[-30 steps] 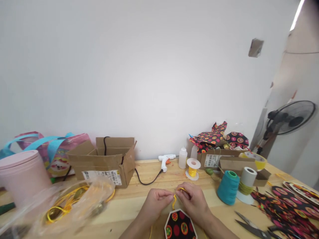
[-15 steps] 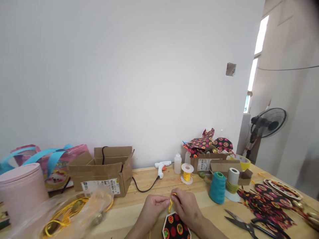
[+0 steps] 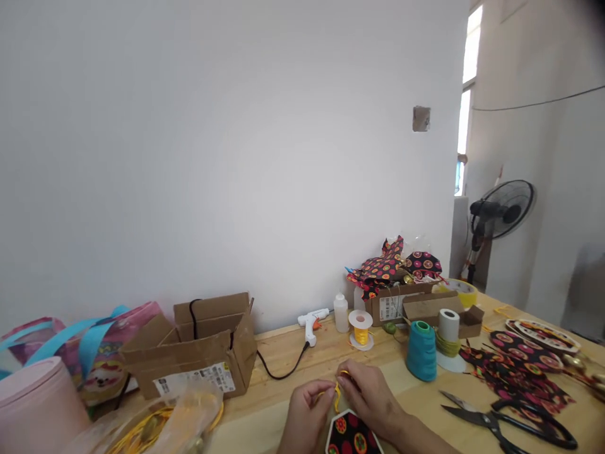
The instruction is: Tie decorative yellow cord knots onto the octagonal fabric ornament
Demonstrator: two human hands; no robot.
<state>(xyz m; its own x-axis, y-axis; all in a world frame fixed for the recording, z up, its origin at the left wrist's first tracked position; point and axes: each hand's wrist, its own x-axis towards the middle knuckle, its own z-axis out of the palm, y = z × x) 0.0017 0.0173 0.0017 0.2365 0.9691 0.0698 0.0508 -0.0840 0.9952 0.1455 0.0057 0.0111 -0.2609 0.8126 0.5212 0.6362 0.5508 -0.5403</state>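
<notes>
Left hand faces right hand, both pinching yellow cord.

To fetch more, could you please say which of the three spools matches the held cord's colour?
The white-flanged spool of yellow cord beside the white bottle, same colour as the held cord; the others hold teal thread and olive-green cord.

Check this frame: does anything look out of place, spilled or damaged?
Nothing looks spilled. The scissors lie open at the right, blades apart; scraps sprawl loosely behind them. A brown square patch interrupts the otherwise plain wall.
</notes>
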